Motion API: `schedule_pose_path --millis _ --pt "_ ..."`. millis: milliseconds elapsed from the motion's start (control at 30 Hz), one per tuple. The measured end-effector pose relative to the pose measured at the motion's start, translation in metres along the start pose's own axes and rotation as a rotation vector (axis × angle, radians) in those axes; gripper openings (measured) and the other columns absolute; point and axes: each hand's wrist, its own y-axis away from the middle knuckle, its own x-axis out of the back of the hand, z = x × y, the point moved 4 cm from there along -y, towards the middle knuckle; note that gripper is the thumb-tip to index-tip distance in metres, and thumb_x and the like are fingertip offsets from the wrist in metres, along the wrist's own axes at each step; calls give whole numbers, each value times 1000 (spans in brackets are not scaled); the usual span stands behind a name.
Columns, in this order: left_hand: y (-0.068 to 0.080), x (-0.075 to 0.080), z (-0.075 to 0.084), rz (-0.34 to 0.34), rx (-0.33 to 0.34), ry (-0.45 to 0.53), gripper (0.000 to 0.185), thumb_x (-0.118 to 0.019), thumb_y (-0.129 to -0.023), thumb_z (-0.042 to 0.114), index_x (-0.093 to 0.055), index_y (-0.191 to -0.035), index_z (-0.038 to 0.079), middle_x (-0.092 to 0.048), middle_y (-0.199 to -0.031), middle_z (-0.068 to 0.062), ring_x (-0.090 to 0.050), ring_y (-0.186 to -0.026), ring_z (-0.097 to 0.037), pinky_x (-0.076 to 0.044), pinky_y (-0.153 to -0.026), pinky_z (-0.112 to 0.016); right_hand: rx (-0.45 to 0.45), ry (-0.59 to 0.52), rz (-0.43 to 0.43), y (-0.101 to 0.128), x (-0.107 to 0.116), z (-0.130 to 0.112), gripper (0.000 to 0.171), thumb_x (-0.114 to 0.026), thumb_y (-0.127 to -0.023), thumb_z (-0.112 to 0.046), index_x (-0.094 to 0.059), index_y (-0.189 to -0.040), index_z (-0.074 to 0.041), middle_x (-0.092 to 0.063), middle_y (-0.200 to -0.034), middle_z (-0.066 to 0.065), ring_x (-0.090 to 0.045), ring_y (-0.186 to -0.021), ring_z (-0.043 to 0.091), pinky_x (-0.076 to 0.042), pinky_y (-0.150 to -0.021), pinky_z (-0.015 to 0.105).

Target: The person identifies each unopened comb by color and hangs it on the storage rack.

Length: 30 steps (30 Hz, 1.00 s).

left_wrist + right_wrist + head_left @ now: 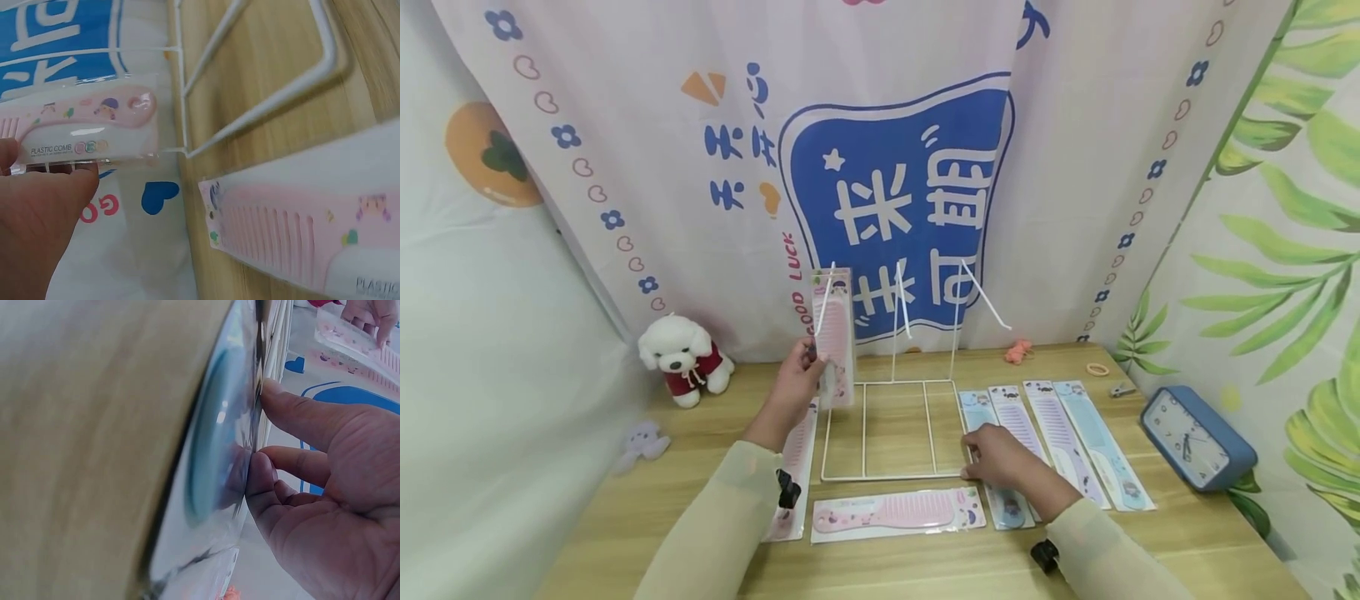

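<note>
My left hand (pixel 800 377) pinches a packaged pink comb (pixel 835 333) and holds it upright against the left hook (pixel 826 310) of a white wire rack (pixel 895 479). In the left wrist view my thumb (pixel 37 212) lies on that pink comb (pixel 94 125), beside the rack's wire (pixel 250 125). My right hand (pixel 992 454) rests at the rack's front right corner, on a packaged blue comb (pixel 981 412). The right wrist view shows its fingertips (pixel 262 475) touching this blue comb (pixel 215 456). The rack's other two hooks (pixel 904 308) are bare.
Packaged combs lie flat around the rack: a pink one (pixel 895 512) in front, another (pixel 797 454) at the left, several (pixel 1063 437) at the right. A plush dog (pixel 685 358) sits at back left, a blue clock (pixel 1195 437) at right. A curtain hangs behind.
</note>
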Motion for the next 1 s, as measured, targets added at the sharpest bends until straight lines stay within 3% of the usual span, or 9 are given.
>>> schedule_pose_path --millis 233,467,800,1000 --pt "-11 -2 -8 36 21 -115 37 -53 -115 19 -47 -151 10 -60 -144 -22 -63 -134 -39 -55 -116 -55 3 -9 11 2 2 -2 42 -91 -91 -21 -53 -74 -13 -45 -68 -1 -44 -64 15 -33 -59 28" --pt "-13 -4 -16 69 50 -105 38 -54 -114 16 -49 -151 11 -60 -141 -22 -62 -133 -40 -53 -119 -57 -13 -20 0 4 1 -4 39 -90 -91 -20 -56 -76 -12 -47 -70 0 -46 -65 15 -34 -60 29" --pt "-13 -2 -20 97 59 -128 31 -54 -115 19 -51 -144 10 -59 -148 -24 -61 -137 -44 -51 -118 -60 -9 -19 1 3 4 -7 37 -90 -91 -20 -58 -77 -10 -47 -70 0 -44 -65 16 -33 -61 29" --pt "-10 1 -17 91 83 -127 36 -57 -114 21 -51 -147 10 -55 -156 -23 -55 -146 -45 -47 -124 -60 -21 -24 -7 3 2 -6 36 -90 -92 -20 -59 -78 -8 -48 -72 1 -45 -67 16 -34 -62 30"
